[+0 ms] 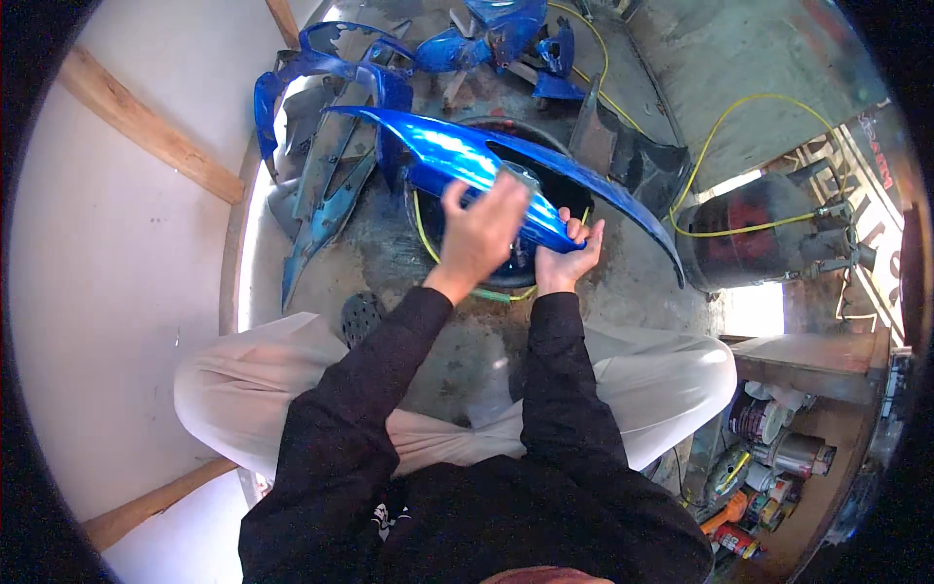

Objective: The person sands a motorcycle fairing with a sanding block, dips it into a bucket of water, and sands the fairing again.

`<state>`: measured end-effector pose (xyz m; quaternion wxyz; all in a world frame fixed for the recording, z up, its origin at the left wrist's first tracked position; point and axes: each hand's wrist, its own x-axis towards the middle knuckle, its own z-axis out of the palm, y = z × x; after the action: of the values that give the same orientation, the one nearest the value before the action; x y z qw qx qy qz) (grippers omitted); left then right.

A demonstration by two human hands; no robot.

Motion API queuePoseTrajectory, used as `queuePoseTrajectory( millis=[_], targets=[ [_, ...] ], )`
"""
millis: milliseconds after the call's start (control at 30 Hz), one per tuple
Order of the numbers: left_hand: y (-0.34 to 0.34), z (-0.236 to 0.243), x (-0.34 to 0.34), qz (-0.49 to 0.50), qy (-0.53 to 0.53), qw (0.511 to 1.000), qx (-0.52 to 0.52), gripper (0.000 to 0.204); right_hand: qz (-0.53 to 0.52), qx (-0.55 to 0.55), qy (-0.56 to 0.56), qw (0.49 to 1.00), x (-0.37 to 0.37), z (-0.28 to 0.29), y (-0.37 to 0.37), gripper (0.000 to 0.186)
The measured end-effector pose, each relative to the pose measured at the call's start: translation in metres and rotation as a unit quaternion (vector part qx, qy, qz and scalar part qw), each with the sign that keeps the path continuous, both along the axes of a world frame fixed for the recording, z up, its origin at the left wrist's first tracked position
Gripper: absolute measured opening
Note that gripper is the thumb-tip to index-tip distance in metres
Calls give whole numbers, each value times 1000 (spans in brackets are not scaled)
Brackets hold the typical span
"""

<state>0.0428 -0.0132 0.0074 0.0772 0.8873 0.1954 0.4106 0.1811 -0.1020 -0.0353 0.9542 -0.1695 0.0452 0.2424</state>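
Note:
A long, glossy blue plastic fairing panel (438, 141) lies slantwise before me, its tapered arms spreading left and right. My right hand (572, 255) is closed around its lower end, thumb outward and fingers curled over the edge. Against the panel's middle is my left hand (479, 229), blurred by motion, with its fingers bent. Something greyish shows at those fingertips, too smeared to name. Beneath the panel stands a round black tub (413, 209), partly hidden by it and by my hands.
Other blue fairing parts (501, 34) and dark plastic pieces (326, 209) lie on the floor ahead. A dark tank (744, 234) with a yellow hose (715, 146) stands at right. Cans (798, 453) fill a shelf at lower right. A white wall (107, 253) borders the left.

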Motion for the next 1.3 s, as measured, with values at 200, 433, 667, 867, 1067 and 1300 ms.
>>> queuePoseTrajectory(
  millis=[200,433,667,867,1067,1300],
  targets=[
    [74,8,5,219,-40,974,-29,31,39,24,-8,999,1,1,-7,52],
    [159,-56,-58,153,-94,966,-186,25,93,54,-5,994,-28,20,22,53],
    [54,10,4,-25,20,997,66,21,65,53,-16,996,5,-3,-6,53],
    [25,9,9,-16,34,998,40,24,46,53,0,997,1,-5,-9,51],
    [114,17,-30,185,-11,982,-39,23,51,39,6,998,-6,4,-11,52],
    [97,8,-47,169,-60,980,-84,24,51,57,-30,997,-7,5,-21,59]
  ],
)
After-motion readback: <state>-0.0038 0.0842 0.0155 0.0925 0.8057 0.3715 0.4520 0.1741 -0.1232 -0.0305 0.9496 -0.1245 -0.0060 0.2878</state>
